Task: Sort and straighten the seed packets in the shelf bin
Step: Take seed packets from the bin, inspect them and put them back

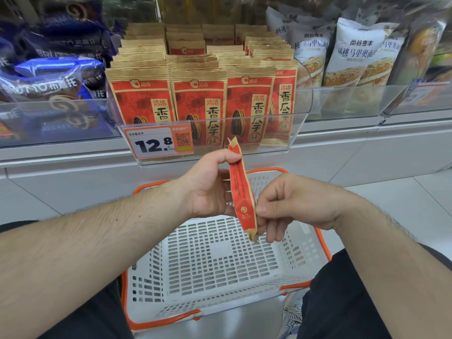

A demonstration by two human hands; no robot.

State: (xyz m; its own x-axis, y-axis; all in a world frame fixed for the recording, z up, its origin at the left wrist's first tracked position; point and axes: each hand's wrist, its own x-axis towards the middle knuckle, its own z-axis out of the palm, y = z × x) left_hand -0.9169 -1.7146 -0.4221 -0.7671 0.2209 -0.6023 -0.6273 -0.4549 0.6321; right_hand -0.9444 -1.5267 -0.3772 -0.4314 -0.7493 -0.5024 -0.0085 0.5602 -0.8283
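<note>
A clear plastic shelf bin point(303, 94) holds several rows of red and tan seed packets point(200, 99), standing upright; the rightmost front packet leans a little. Below the bin, I hold one seed packet point(241, 184) edge-on to the camera. My left hand point(210, 189) pinches its upper part with thumb and fingers. Lower down, my right hand point(293, 204) pinches the packet with curled fingers. Both hands hover above a basket.
A white perforated shopping basket point(210, 260) with an orange rim sits in front of the shelf under my hands. A price tag point(159, 141) reading 12.8 hangs on the bin front. Blue snack bags point(49, 77) fill the left bin, white bread bags point(354, 57) the right.
</note>
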